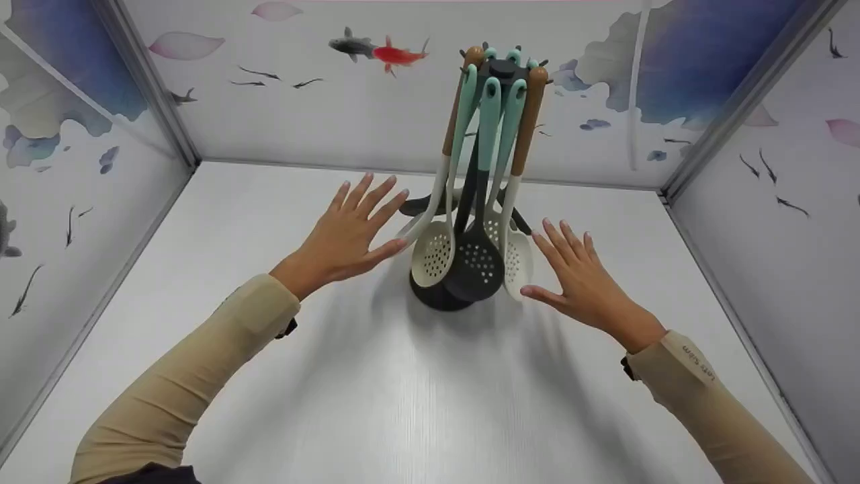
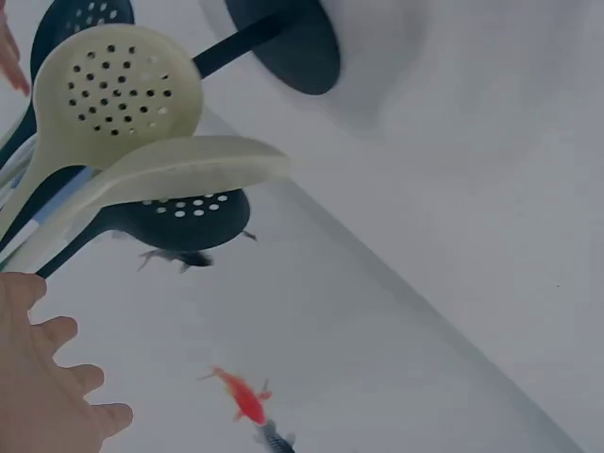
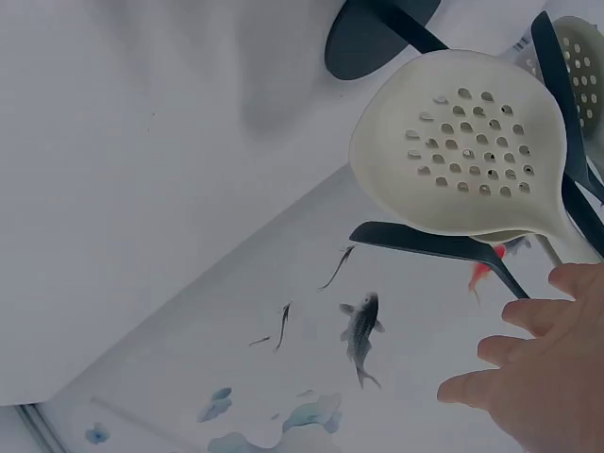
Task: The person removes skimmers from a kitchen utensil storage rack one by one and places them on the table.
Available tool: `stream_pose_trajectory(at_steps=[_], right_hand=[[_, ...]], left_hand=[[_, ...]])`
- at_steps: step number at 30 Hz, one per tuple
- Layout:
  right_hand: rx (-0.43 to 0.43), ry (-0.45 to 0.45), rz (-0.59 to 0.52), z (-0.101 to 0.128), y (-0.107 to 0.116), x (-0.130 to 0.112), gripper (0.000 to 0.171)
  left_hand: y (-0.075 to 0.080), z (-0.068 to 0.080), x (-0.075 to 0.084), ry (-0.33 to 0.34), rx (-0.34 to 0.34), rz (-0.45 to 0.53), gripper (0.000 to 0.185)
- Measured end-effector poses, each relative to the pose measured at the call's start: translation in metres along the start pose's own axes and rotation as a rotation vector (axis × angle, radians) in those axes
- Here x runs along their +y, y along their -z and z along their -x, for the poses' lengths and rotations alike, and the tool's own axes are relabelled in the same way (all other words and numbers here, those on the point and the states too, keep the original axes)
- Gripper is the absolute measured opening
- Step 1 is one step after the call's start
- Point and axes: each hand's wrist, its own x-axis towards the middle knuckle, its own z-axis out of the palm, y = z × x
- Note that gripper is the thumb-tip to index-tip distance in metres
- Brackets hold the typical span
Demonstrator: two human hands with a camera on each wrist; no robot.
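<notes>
A utensil stand (image 1: 502, 70) on a round black base (image 1: 440, 297) holds several hanging kitchen utensils with mint or brown handles. A black skimmer (image 1: 476, 265) faces front, between a cream skimmer (image 1: 433, 254) on its left and another cream skimmer (image 1: 517, 263) on its right. My left hand (image 1: 349, 232) is spread just left of the stand, its thumb tip overlapping a pale utensil edge in the head view. On the other side my right hand (image 1: 581, 279) is spread out, thumb near the right cream skimmer. Neither hand grips anything. In the right wrist view a large cream skimmer (image 3: 462, 142) hangs above the fingers.
The white table (image 1: 403, 403) is enclosed by a back panel (image 1: 282, 114) and side panels printed with fish and leaves. Grey metal posts (image 1: 151, 87) stand at the corners. The stand is toward the table's back edge.
</notes>
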Motion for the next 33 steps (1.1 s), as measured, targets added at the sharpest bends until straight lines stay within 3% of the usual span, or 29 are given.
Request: stream_pose_trajectory(at_steps=[4, 10, 13, 16, 22, 33], right_hand=[[0.01, -0.001, 0.002, -0.001, 0.0, 0.0, 0.087], [0.023, 0.011, 0.004, -0.003, -0.004, 0.001, 0.086], [0.027, 0.004, -0.004, -0.002, -0.005, 0.001, 0.086], [0.032, -0.002, -0.015, -0.003, -0.006, 0.0, 0.086], [0.03, -0.004, -0.033, -0.004, -0.009, -0.001, 0.085], [0.045, -0.031, -0.085, -0.004, -0.009, 0.002, 0.083]], left_hand=[[0.024, -0.02, 0.008, -0.019, 0.138, 0.051, 0.071], [0.059, -0.06, 0.028, -0.076, 0.39, 0.139, 0.073], [0.073, -0.083, 0.039, -0.112, 0.468, 0.166, 0.073], [0.083, -0.102, 0.049, -0.128, 0.49, 0.202, 0.07], [0.094, -0.129, 0.061, -0.093, 0.453, 0.257, 0.054], [0.084, -0.143, 0.067, -0.084, 0.566, 0.335, 0.04]])
